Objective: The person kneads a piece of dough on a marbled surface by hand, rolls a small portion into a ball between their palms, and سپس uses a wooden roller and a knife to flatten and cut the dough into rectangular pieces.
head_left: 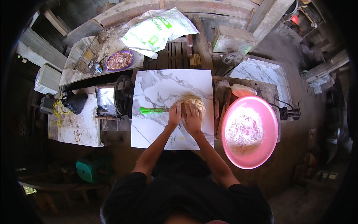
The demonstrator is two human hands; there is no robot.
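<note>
Two arms in short black sleeves reach over a white, marble-look surface (156, 86). The left hand (174, 113) and the right hand (192, 115) are close together. Both are bent over a lump of tan dough (200, 106), which sits right of the middle of the surface. The right hand lies on top of the dough. The left hand is at its left edge, by a tool with a bright green handle (151, 110). The far end of the tool is hidden, so I cannot tell if the left hand holds it. I also cannot tell how tightly the fingers squeeze.

To press the dough well, I would push with the heels of the hands, fold it and turn it. The tool is close, so fingers should keep off any sharp edge.

On the right, a pink basin (270, 140) has white powder (244, 128) in it. On the left is a big dark wheel (123, 95). Farther off are a purple plate (107, 65) of thin strips and a white sack (175, 26) with big green letters and a green mark.
</note>
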